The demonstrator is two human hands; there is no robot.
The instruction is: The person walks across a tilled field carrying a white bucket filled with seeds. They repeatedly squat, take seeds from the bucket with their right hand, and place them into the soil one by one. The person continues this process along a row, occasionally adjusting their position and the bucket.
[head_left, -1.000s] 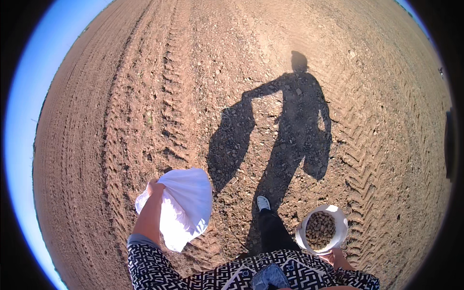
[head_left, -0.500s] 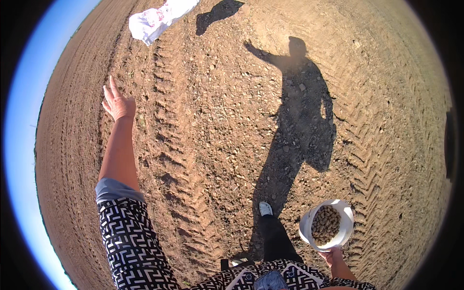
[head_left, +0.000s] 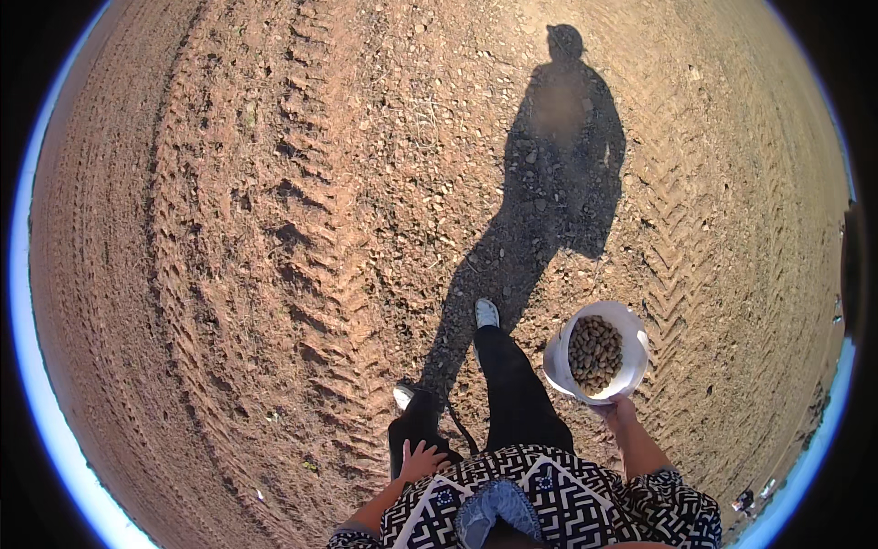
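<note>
My right hand (head_left: 621, 414) grips the near side of a white plastic bucket (head_left: 633, 343), held out in front of my right hip. Brown oval pieces like nuts in their shells (head_left: 594, 355) lie inside it; their exact kind is too small to make out. The bucket tilts so that its opening faces me. My left hand (head_left: 422, 462) rests on my dark trousers (head_left: 512, 389) at the left thigh, fingers spread, holding nothing.
Dry brown soil with small stones and clods (head_left: 412, 201) spreads all around. Ridged tyre tracks (head_left: 306, 238) run along both sides. My shadow (head_left: 562, 156) falls ahead. White shoes (head_left: 487, 313) show below my legs. Small distant shapes (head_left: 745, 500) stand at the lower right edge.
My left arm has come down from being stretched forward to my thigh. The white sack at the far left has left the picture. The bucket appears higher and slightly further left.
</note>
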